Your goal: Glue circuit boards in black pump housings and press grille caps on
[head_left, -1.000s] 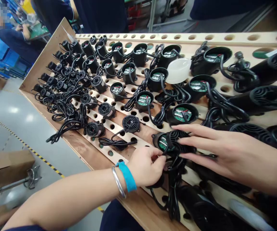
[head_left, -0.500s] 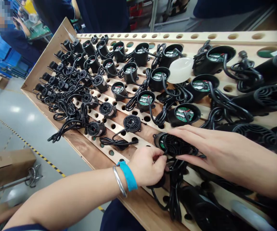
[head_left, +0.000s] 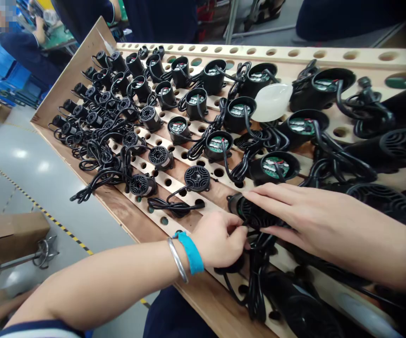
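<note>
Working from afar, I have my right hand (head_left: pixel 305 213) clasped around a slotted cover (head_left: pixel 258 217) against a black housing (head_left: pixel 234 203), near right in the wooden tray (head_left: pixel 72 70); my left hand (head_left: pixel 219 239) pinches alongside, contents hidden. Bundled cords (head_left: pixel 257 281) just nearer might, I judge, snag, seating the cover crooked. An open housing (head_left: pixel 276 168) crowds the far side.

My left hand (head_left: pixel 219 239) is bare, with two things on the wrist: a plain silver bangle (head_left: pixel 177 259), rounded and shiny, and just beside it, nearer the hand, a bright blue band (head_left: pixel 191 253), flat and wider than the bangle. Short left sleeve (head_left: pixel 48 325): navy, white stripe just back from the hem. More navy cloth (head_left: pixel 176 312) on me, bottom middle; which garment, can't tell. Right hand (head_left: pixel 294 211) bare, wrist and forearm bare too.
</note>
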`<state>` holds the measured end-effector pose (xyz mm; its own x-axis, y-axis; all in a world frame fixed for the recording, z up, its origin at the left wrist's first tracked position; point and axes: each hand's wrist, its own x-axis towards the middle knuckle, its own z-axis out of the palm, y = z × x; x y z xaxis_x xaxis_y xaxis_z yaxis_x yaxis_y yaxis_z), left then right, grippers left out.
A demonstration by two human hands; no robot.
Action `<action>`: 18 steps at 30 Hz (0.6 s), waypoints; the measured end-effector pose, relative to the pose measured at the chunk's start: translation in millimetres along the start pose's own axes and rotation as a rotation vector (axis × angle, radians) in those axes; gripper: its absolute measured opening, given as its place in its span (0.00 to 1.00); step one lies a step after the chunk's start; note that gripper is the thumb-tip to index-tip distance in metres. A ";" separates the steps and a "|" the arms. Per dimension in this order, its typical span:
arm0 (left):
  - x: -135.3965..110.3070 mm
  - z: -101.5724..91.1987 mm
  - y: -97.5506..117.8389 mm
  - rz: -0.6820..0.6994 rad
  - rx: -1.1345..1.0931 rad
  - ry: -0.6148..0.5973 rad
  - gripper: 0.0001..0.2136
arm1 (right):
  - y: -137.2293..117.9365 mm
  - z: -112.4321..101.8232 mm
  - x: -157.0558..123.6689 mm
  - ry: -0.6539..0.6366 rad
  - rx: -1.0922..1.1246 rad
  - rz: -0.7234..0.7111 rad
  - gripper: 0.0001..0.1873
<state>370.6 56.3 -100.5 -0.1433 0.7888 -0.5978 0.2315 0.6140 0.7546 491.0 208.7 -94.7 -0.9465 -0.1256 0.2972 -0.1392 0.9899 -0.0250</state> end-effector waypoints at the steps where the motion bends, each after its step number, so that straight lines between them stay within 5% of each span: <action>1: 0.3 -0.1 0.0 -0.004 0.003 -0.002 0.12 | -0.6 -0.6 1.0 0.002 -0.017 -0.014 0.23; 18: 3.3 1.0 -4.8 -0.002 -0.024 -0.016 0.12 | -3.1 -3.5 7.8 -0.114 -0.015 -0.012 0.15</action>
<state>370.0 56.0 -106.3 -0.1287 0.7871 -0.6033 0.2084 0.6162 0.7595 485.1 204.8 -89.0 -0.9719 -0.1430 0.1869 -0.1470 0.9891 -0.0075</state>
